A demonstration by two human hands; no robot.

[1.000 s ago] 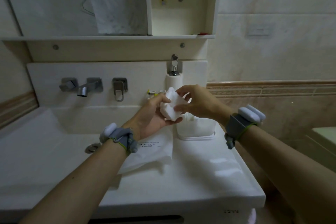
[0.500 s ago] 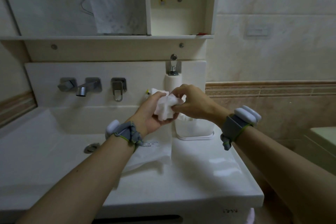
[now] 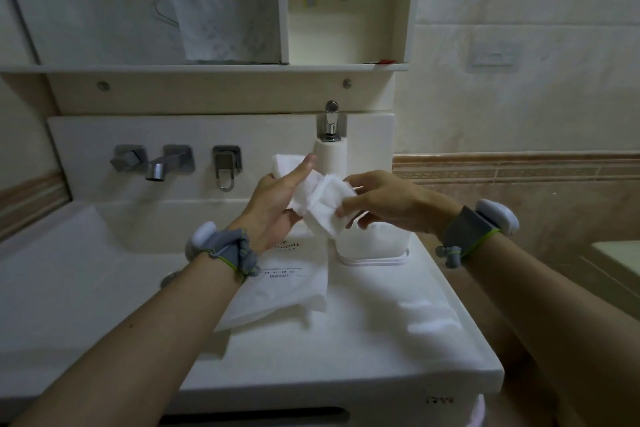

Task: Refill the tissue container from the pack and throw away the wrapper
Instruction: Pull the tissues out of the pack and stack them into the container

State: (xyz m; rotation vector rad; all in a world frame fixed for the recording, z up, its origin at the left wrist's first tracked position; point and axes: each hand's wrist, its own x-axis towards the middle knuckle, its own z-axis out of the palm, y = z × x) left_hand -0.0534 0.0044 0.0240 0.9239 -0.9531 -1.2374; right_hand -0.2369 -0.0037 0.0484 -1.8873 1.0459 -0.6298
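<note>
A stack of white tissues (image 3: 320, 199) is held in the air between both hands, above the counter. My left hand (image 3: 277, 201) holds the stack from the left, thumb stretched over its top. My right hand (image 3: 381, 201) pinches its right edge, where the top sheets are spread apart. Just below and behind stands the white tissue container (image 3: 375, 244) on the counter; my right hand hides its top. The flat white wrapper (image 3: 280, 288), printed KIMHOME, lies on the counter under my left wrist.
The white counter (image 3: 398, 340) ends close at the right and front. The sink basin (image 3: 69, 270) lies to the left, with wall taps (image 3: 162, 163) behind. A white soap dispenser (image 3: 330, 149) stands behind the hands. An open cabinet shelf (image 3: 346, 10) hangs above.
The tissues went from a compact wad squeezed between both hands to a loosened stack. My left thumb has stretched out over it and my right hand has pulled its edge rightward.
</note>
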